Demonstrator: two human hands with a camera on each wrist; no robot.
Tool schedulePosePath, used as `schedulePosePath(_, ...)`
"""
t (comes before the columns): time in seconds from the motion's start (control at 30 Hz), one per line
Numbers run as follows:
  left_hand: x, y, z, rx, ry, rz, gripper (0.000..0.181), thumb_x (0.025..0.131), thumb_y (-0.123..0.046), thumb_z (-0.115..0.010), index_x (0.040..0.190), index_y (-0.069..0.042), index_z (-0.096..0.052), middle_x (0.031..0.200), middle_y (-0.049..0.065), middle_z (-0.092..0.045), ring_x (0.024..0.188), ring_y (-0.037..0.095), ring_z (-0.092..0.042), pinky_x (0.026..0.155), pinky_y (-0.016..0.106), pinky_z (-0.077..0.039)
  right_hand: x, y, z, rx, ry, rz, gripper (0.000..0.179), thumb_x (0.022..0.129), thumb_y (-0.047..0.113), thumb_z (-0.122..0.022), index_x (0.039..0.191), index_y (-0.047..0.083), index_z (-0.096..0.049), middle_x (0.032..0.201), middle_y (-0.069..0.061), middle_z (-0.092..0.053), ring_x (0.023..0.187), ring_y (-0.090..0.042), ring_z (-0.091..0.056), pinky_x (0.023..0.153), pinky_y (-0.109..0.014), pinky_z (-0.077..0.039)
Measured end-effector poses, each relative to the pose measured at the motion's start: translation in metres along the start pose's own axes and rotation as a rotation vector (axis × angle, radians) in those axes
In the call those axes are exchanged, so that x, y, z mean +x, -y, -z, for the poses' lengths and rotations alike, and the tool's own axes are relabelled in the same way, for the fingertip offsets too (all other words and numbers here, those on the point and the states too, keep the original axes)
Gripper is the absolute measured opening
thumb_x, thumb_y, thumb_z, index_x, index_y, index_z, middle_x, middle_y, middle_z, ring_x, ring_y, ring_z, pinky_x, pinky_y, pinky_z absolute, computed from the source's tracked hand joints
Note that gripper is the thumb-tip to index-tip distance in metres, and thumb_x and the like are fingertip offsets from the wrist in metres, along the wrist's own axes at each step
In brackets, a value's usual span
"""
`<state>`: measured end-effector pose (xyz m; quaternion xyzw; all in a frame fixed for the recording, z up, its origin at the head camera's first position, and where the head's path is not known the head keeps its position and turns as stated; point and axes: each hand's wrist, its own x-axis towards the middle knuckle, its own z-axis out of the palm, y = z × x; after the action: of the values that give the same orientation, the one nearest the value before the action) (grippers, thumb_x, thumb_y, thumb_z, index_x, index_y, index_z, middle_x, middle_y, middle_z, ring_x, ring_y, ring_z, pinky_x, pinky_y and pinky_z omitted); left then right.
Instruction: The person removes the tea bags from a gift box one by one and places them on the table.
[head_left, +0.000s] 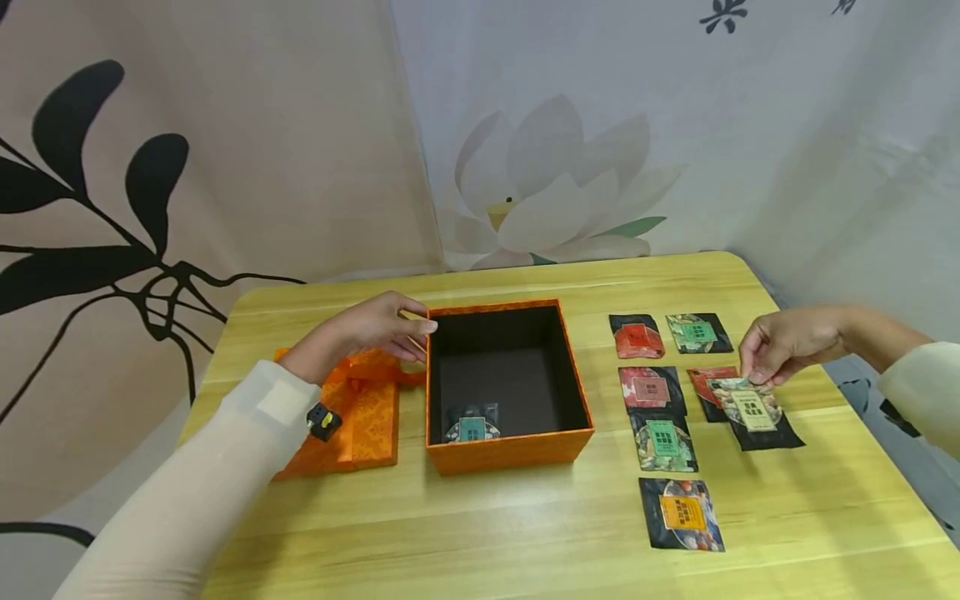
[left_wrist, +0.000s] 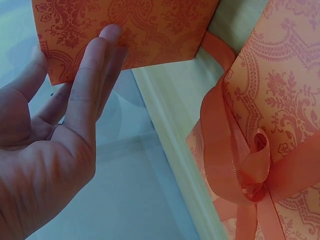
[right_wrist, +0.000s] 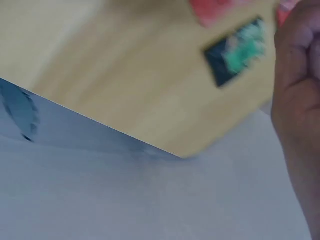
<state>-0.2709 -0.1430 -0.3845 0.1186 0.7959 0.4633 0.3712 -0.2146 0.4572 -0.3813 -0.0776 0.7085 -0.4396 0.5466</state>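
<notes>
An open orange box [head_left: 510, 450] with a dark inside stands mid-table, and a small packet with a teal label [head_left: 472, 429] lies in its near left corner. My left hand [head_left: 386, 327] grips the box's left wall near the far corner, thumb at the rim. In the left wrist view, the fingers of the left hand [left_wrist: 82, 100] lie along the patterned outer wall [left_wrist: 150, 35]. On the right, my right hand [head_left: 787, 343] pinches the top edge of a black packet with a pale yellow label [head_left: 757, 410]. It overlaps a red packet [head_left: 708, 385].
An orange patterned lid [head_left: 375, 433] with a ribbon bow [left_wrist: 252, 185] lies left of the box. Several packets lie right of it, among them a red one [head_left: 637, 336], a green one [head_left: 699, 332] and an orange-labelled one [head_left: 682, 514]. The wooden table's [head_left: 525, 542] right edge runs below the right forearm.
</notes>
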Motion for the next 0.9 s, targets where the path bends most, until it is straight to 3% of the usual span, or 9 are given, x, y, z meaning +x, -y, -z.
schedulePosePath(0.17, 0.001, -0.001, 0.000, -0.004, 0.005, -0.002, 0.069, 0.106, -0.023, -0.061, 0.160, 0.004, -0.028, 0.132, 0.029, -0.065, 0.107, 0.042, -0.072, 0.096, 0.052, -0.057, 0.007, -0.037, -0.009, 0.030, 0.004, -0.016, 0.012, 0.098, -0.001, -0.066, 0.103, -0.007, -0.075, 0.085, 0.000, -0.073, 0.068, -0.006, -0.062, 0.068, -0.023, -0.059)
schedulePosePath(0.4, 0.000, -0.002, 0.000, -0.004, 0.001, 0.001, 0.068, 0.106, -0.022, -0.060, 0.160, 0.004, -0.028, 0.131, 0.031, -0.064, 0.107, 0.042, -0.072, 0.095, 0.052, -0.057, 0.018, -0.068, -0.022, 0.059, 0.010, 0.002, 0.024, 0.096, -0.003, -0.066, 0.106, -0.024, -0.063, 0.083, -0.002, -0.072, 0.066, -0.005, -0.062, 0.063, -0.020, -0.056)
schedulePosePath(0.6, 0.000, -0.002, 0.000, -0.001, -0.001, -0.001, 0.067, 0.106, -0.022, -0.060, 0.160, 0.004, -0.028, 0.129, 0.032, -0.064, 0.105, 0.041, -0.073, 0.095, 0.052, -0.057, 0.022, -0.077, -0.026, 0.035, -0.032, -0.007, 0.027, 0.095, -0.003, -0.067, 0.107, -0.026, -0.059, 0.081, -0.004, -0.070, 0.064, -0.006, -0.062, 0.059, -0.019, -0.053)
schedulePosePath(0.9, -0.001, -0.002, -0.002, -0.007, -0.006, 0.012, 0.066, 0.107, -0.021, -0.059, 0.160, 0.003, -0.029, 0.129, 0.031, -0.064, 0.102, 0.037, -0.074, 0.097, 0.054, -0.056, 0.023, -0.071, -0.030, -0.052, -0.173, -0.107, 0.018, 0.094, 0.001, -0.069, 0.103, -0.014, -0.068, 0.081, -0.010, -0.072, 0.065, -0.012, -0.066, 0.060, -0.025, -0.058)
